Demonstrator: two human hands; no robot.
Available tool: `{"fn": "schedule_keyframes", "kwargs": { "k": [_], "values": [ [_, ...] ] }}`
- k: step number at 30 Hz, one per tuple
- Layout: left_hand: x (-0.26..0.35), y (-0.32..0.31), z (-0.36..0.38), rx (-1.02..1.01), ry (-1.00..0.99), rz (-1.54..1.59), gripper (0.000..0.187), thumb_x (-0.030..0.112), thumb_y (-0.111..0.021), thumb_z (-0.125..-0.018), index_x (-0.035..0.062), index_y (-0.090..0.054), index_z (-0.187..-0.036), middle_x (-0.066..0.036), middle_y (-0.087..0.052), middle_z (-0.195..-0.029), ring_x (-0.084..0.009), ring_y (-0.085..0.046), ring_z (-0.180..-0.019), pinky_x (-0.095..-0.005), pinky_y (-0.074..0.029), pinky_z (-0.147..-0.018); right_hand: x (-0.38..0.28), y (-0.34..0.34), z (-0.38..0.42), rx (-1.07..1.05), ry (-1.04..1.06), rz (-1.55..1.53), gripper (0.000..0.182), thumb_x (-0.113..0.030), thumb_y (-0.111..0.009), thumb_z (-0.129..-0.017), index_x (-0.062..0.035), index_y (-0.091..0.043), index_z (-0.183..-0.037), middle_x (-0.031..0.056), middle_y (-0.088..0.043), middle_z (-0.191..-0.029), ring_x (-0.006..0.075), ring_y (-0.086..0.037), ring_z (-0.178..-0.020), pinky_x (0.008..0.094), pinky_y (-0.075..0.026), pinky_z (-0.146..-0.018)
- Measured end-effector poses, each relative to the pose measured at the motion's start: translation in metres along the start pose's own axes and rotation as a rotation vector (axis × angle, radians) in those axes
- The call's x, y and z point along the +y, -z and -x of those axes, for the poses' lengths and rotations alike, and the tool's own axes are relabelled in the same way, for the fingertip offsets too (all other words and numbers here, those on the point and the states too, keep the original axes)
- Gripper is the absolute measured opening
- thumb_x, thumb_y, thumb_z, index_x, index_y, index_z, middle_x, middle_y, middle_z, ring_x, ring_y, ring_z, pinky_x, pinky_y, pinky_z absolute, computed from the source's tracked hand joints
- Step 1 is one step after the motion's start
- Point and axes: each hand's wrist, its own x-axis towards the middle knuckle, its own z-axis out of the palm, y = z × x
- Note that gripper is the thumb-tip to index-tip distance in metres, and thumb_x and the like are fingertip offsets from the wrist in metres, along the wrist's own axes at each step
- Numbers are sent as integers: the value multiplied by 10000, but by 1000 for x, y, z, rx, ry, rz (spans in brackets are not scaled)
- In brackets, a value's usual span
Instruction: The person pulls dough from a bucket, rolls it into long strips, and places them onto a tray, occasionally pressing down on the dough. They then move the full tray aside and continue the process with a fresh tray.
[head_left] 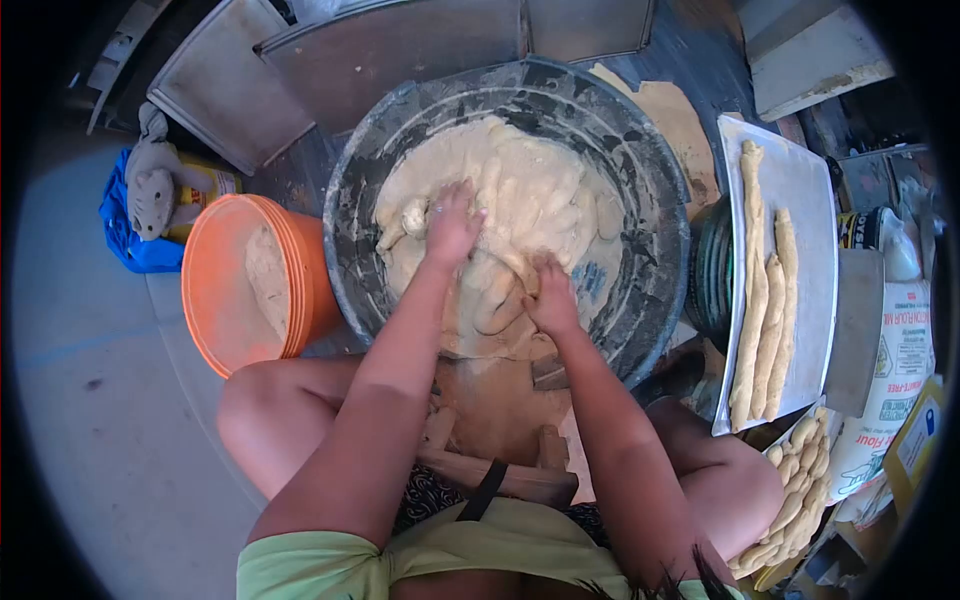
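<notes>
A large mass of pale, floury dough lies in a wide black tub between my knees. My left hand rests on the upper left part of the dough, its fingers stretched forward and the thumb apart. Nearer to me and to the right, my right hand grips a fold of dough, with the thumb on one side and the fingers curled over the other. A raised ridge of dough runs between the two hands. A small rounded lump bulges beside the left hand's fingers.
An orange bucket with flour inside stands left of the tub. At the right, a metal tray carries three long twisted dough strips. Shaped dough pieces and a flour sack lie beyond. Metal panels line the back.
</notes>
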Motion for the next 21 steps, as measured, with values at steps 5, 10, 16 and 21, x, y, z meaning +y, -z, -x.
{"fn": "schedule_keyframes", "kwargs": {
  "k": [5, 10, 16, 21],
  "values": [
    [-13, -59, 69, 3, 44, -269, 701, 486, -414, -868, 89, -220, -1412, -163, -167, -1470, -328, -102, -1367, -518, -45, -1091, 15, 4, 6, -323, 134, 202, 834, -267, -663, -731, -205, -185, -1413, 113, -201, -1450, 300, -236, -1328, 495, -204, -1073],
    [-17, -61, 164, -327, 357, -254, 815, 510, -486, -821, 29, -180, -1403, -187, -153, -1461, -354, -122, -1353, -527, -71, -1074, 23, 6, 9, -289, -49, 288, 800, -252, -643, -751, -229, -186, -1408, 107, -276, -1424, 303, -376, -1248, 478, -349, -974],
    [-25, -33, 90, 503, 598, -85, 767, 355, -625, -770, 55, -257, -1372, -185, -247, -1406, -345, -248, -1283, -511, -160, -1035, 35, 16, 26, -241, -333, 117, 423, -165, -624, -733, -105, -528, -1140, 165, -600, -1034, 312, -609, -847, 372, -467, -782],
    [-74, 0, 69, 300, 524, -414, 677, 344, -656, -753, 41, -380, -1292, -186, -349, -1346, -354, -368, -1199, -482, -268, -998, 91, 42, 21, 584, -510, -975, 295, -70, -518, -718, 40, -549, -990, 124, -590, -855, 223, -591, -798, 297, -460, -727]
  ]
}}
